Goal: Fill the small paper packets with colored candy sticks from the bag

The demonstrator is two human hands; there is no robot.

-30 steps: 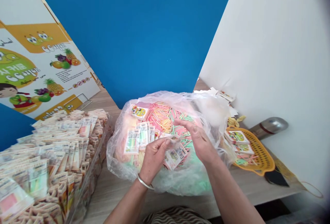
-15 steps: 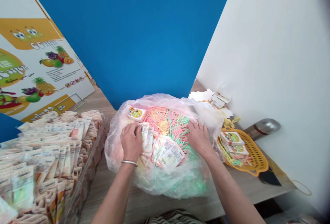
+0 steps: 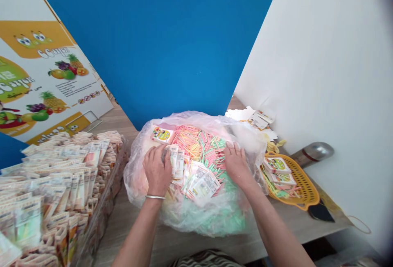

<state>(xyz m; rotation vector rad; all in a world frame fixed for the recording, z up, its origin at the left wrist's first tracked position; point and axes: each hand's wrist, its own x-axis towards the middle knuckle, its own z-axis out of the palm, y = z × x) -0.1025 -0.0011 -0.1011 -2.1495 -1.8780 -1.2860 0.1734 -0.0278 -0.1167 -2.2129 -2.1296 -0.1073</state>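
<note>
I saw the left hand (image 3: 157,168) curled beside stacked packets (image 3: 176,162), its grip unclear to me. The right hand (image 3: 237,164) lay spread on coloured sticks (image 3: 196,146) in a plastic bag (image 3: 136,185).

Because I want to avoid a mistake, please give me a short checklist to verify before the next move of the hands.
Left hand holds the small packets: cannot tell, its thumb is beside them.
Right hand is free: ok, it lies flat on the coloured sticks.
Plastic bag is open: ok.
Sticks are free of packets: not ok, a pile of packets lies on them.
Tray of packets stands apart from the bag: cannot tell.
</note>
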